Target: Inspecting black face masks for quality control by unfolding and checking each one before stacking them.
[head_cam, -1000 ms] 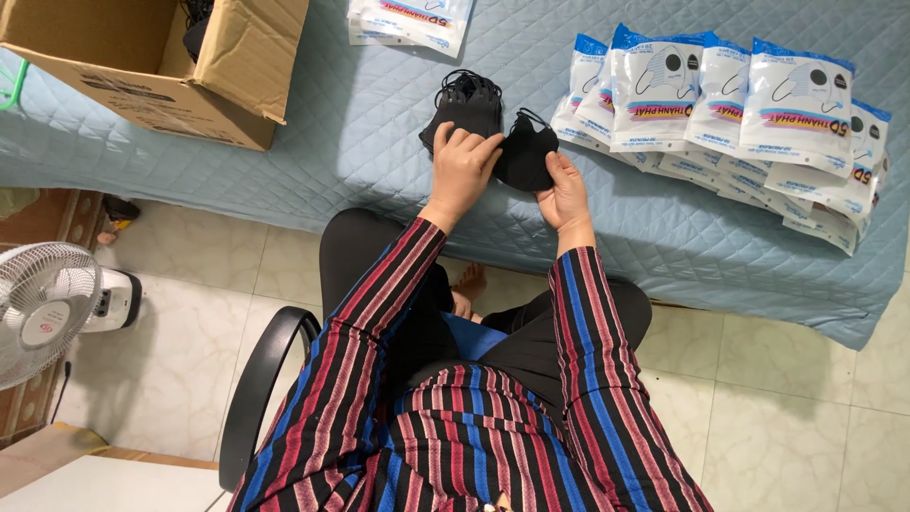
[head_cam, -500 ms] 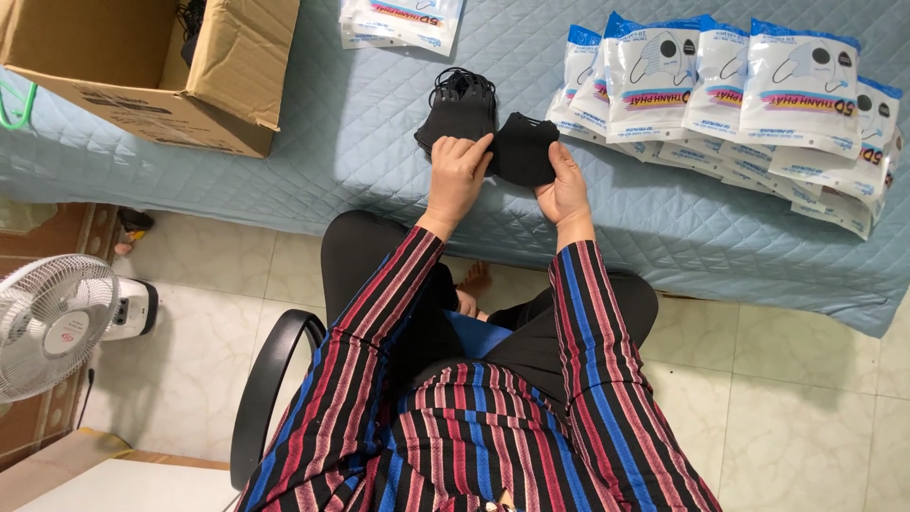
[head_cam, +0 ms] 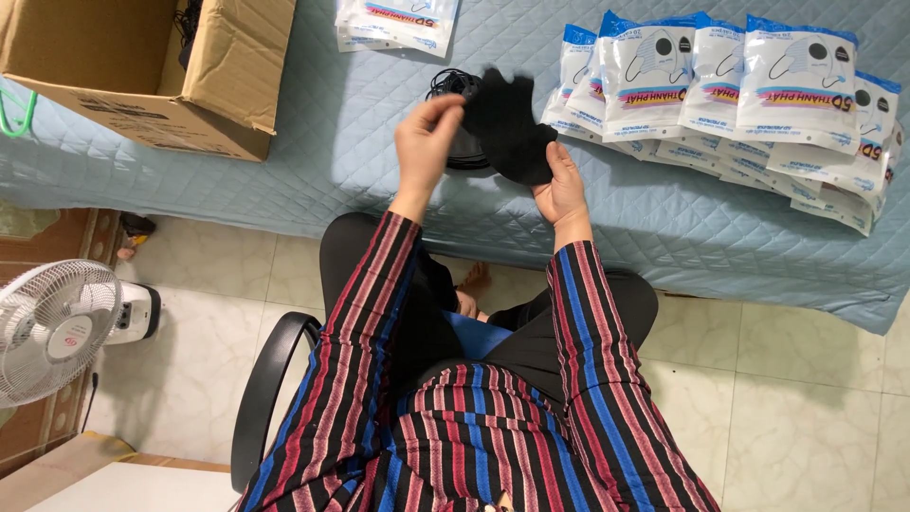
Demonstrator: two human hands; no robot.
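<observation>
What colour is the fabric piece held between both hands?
The soft fabric piece is black, seen clearly in the head view.

Matt black cloth masks (head_cam: pixel 507 128), glossy plastic packets (head_cam: pixel 720 76), quilted cloth cover (head_cam: pixel 332 152), cardboard box (head_cam: pixel 142 66).

Bystanders on and around the quilted bed

A pale blue quilted cover (head_cam: pixel 313 161) carries an open cardboard box (head_cam: pixel 142 66) at its left end, 1 small stack of white sealed packets (head_cam: pixel 398 21) at the top edge, and an overlapping row of blue-topped white packets (head_cam: pixel 739 85) on the right. Below, on the tiled floor (head_cam: pixel 796 398), stand a white electric fan (head_cam: pixel 57 327) and a black chair (head_cam: pixel 270 389). A green hook (head_cam: pixel 17 112) sits beside the box.
</observation>
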